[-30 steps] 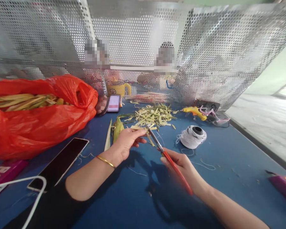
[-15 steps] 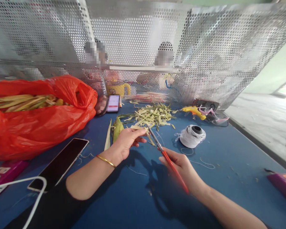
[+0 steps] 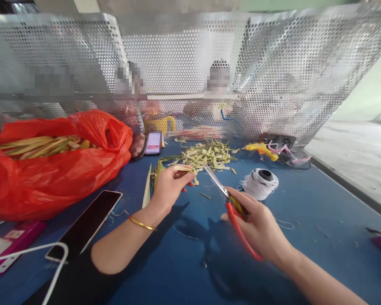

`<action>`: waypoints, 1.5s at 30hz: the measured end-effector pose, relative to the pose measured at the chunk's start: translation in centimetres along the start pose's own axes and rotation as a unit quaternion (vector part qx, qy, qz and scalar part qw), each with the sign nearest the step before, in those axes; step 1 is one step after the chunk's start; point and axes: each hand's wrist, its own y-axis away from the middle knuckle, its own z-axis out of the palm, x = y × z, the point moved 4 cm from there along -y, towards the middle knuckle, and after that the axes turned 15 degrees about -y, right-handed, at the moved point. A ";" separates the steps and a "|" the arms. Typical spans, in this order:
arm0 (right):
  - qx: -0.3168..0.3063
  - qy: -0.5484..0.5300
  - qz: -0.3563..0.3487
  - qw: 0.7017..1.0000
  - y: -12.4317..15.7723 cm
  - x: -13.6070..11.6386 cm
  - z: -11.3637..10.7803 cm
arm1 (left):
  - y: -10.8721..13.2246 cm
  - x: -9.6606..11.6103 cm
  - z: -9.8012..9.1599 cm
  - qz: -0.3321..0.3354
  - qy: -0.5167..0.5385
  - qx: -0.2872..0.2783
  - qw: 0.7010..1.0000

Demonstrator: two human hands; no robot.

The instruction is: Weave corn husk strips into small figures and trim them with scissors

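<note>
My left hand [image 3: 169,186] pinches a short pale leaf strip [image 3: 183,168] between thumb and fingers, just above the blue table [image 3: 305,220]. A gold bangle sits on that wrist. My right hand [image 3: 260,226] grips red-handled scissors [image 3: 228,201], blades pointing up-left toward the strip, tips a little to its right. A small cut piece [image 3: 205,195] lies on the table between my hands. A pile of leaf trimmings [image 3: 206,153] lies just beyond. A long green leaf [image 3: 147,188] rests left of my left hand.
A red plastic bag [image 3: 57,169] full of leaves fills the left. A phone [image 3: 85,222] and white cable [image 3: 25,254] lie near left, a white thread spool [image 3: 260,183] and yellow glue gun [image 3: 260,149] to the right. Perforated metal screen [image 3: 288,72] behind; people sit beyond it.
My right hand drew the scissors back to the right, away from the strip. A small cut piece now lies on the table. My left hand lifted the strip slightly.
</note>
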 end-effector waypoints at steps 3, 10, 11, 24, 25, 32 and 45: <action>0.004 0.119 -0.080 0.990 0.2 -0.4 0.1 | -0.1 0.4 -0.4 0.084 -0.048 0.044 0.994; 0.023 0.241 -0.171 0.955 0.4 -0.5 0.2 | 0.6 1.0 -0.9 0.168 -0.177 0.111 0.963; 0.021 0.247 -0.172 0.953 0.4 -0.5 0.2 | 0.7 1.1 -0.9 0.168 -0.189 0.112 0.961; 0.017 0.259 -0.172 0.950 0.4 -0.5 0.2 | 0.9 1.3 -0.8 0.157 -0.139 0.085 0.974; 0.018 0.256 -0.170 0.951 0.4 -0.5 0.2 | 0.9 1.3 -0.8 0.161 -0.132 0.082 0.975; 0.018 0.250 -0.161 0.955 0.3 -0.7 0.3 | 1.1 1.3 -0.7 0.194 -0.190 0.087 0.959; 0.025 0.282 -0.179 0.942 0.6 -0.5 0.3 | 2.0 1.8 -0.7 0.210 -0.340 0.147 0.905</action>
